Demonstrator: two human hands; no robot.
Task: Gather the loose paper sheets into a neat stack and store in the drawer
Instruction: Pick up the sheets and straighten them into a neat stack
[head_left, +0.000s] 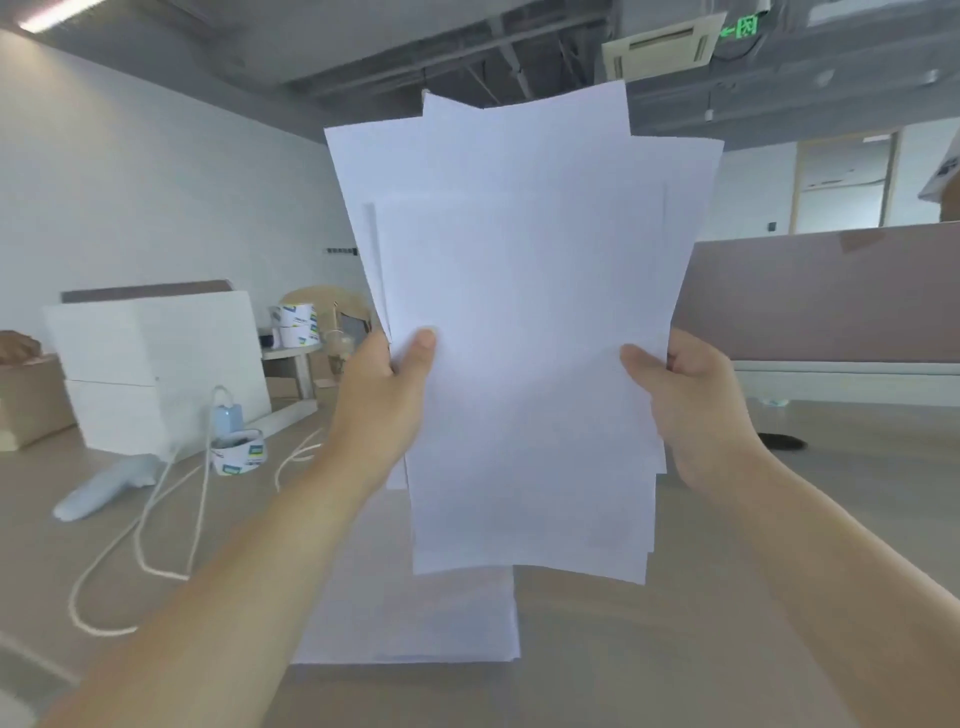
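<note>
Both hands, left (387, 384) and right (691, 400), pinch the messy sheets (524, 322) upright above the surface (779, 519). More paper (415, 623) lies at 6 o'clock. Next, tap edges even. No drawer shows.

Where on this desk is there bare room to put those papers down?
Bare desk lies right of the sheet under the held papers, before the pink divider. The left side is crowded: white cord, tape roll, white box.

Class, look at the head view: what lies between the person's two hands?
In the head view, the fanned paper sheets span the gap, gripped by left hand and right hand.
</note>
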